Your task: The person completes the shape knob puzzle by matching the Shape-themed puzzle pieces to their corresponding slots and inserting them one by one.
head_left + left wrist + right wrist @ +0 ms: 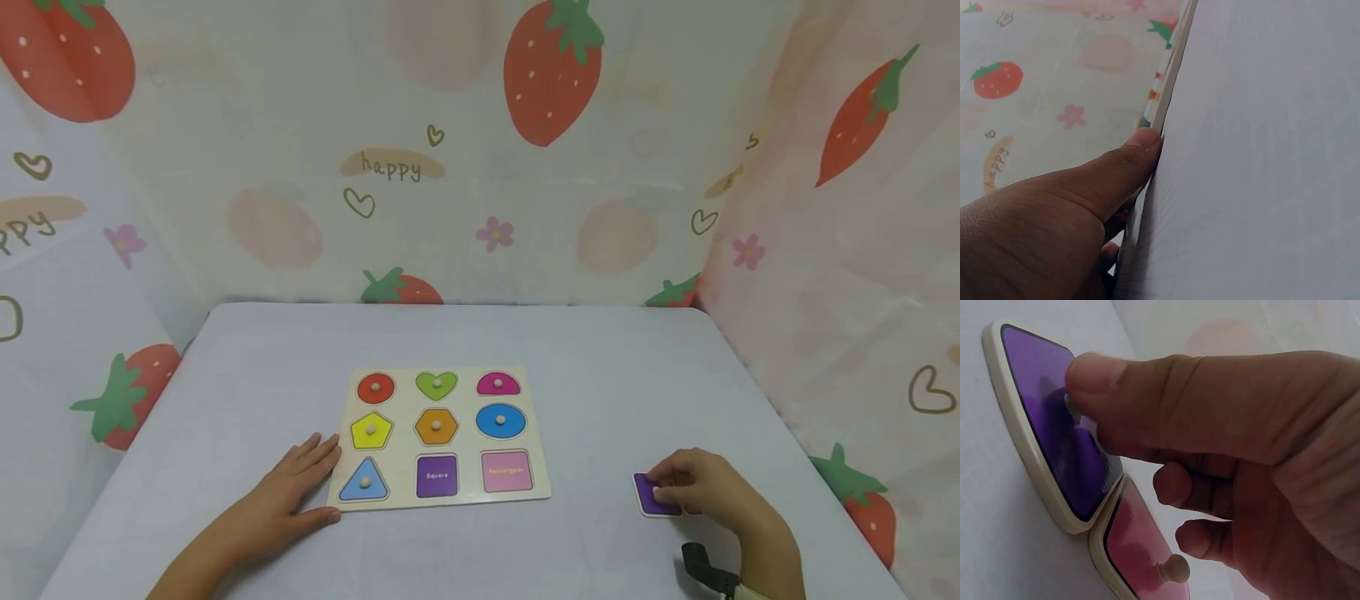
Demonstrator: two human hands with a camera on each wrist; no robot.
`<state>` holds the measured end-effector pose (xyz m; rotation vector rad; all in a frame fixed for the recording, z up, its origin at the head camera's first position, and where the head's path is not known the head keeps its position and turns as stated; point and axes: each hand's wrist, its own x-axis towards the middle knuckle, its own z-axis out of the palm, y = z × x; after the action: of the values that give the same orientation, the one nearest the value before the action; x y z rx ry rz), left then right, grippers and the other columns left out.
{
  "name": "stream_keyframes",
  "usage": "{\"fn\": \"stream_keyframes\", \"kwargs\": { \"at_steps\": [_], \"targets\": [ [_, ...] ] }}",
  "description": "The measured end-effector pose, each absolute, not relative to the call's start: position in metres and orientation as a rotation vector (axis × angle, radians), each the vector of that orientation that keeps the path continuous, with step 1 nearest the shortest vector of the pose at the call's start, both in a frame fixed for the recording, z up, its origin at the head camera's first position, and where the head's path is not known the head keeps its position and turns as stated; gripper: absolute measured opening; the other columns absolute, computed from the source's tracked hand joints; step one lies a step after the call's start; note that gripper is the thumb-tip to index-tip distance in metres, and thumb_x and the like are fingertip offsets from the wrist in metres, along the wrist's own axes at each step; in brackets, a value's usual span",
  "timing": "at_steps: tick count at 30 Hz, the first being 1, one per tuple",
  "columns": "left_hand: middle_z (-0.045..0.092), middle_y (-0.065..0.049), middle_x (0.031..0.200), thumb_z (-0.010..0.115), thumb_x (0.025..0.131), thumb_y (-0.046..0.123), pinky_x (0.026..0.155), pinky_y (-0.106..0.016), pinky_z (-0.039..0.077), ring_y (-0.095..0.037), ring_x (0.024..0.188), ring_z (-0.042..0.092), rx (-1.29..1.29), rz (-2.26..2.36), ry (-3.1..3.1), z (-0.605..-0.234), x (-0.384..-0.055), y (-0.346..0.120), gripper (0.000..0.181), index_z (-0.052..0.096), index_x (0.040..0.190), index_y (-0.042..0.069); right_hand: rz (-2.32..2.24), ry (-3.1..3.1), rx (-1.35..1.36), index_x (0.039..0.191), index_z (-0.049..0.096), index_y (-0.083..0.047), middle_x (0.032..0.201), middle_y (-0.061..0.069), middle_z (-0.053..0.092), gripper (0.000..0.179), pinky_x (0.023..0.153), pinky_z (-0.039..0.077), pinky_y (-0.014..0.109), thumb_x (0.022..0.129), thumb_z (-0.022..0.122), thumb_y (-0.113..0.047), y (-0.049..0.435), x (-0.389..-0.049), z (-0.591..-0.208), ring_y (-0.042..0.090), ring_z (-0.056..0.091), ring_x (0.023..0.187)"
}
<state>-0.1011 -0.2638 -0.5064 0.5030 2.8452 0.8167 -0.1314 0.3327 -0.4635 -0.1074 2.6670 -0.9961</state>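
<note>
A wooden shape puzzle board (pixel 468 479) lies on the white table. My left hand (pixel 288 492) rests at its left edge with the fingers extended, and in the left wrist view the thumb (pixel 1141 144) touches the board's side. Off to the right, my right hand (pixel 712 492) pinches the small knob of a purple square piece (pixel 647 500) between thumb and forefinger. A pink piece (pixel 1138 534) with a wooden knob sits right beside the purple one, mostly hidden under the hand in the head view.
Knobbed pieces fill the board's upper two rows, and a blue triangle (pixel 364 479) sits at lower left. Two bare recesses show printed words: a purple square (pixel 437 490) and a pink rectangle (pixel 506 483). Strawberry-print cloth (pixel 465 225) encloses the table's back and sides.
</note>
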Motion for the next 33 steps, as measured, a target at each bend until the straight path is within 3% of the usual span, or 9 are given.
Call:
{"fn": "stream_keyframes", "kwargs": {
  "at_steps": [14,22,33],
  "targets": [
    [0.029,0.0,0.169,0.072,0.085,0.064,0.128,-0.03,-0.002,-0.034,0.158,0.015,0.495,0.805,2.847,-0.507,-0.101,-0.264,0.096,0.038,0.16,0.015,-0.986,2.653,-0.169,0.1,0.078,-0.011,0.1,0.005,0.071,0.015,0.07,0.055,0.028,0.086,0.082,-0.017,0.337,-0.13,-0.467,0.02,0.062,0.089],
    [0.029,0.002,0.169,0.073,0.084,0.063,0.12,-0.013,-0.01,-0.032,0.158,0.014,0.497,0.81,2.846,-0.51,-0.102,-0.265,0.096,0.038,0.16,0.016,-0.971,2.669,-0.116,0.1,0.079,-0.012,0.099,0.004,0.071,0.015,0.066,0.056,0.031,0.087,0.082,-0.018,0.333,-0.129,-0.466,0.02,0.061,0.087],
    [0.03,-0.002,0.168,0.073,0.085,0.062,0.114,-0.007,-0.013,-0.035,0.158,0.015,0.539,0.827,2.859,-0.509,-0.102,-0.265,0.095,0.039,0.159,0.012,-0.956,2.831,-0.175,0.098,0.08,-0.017,0.093,0.0,0.066,0.008,0.066,0.05,0.025,0.09,0.079,-0.019,0.318,-0.138,-0.47,0.018,0.055,0.087]
  ]
}}
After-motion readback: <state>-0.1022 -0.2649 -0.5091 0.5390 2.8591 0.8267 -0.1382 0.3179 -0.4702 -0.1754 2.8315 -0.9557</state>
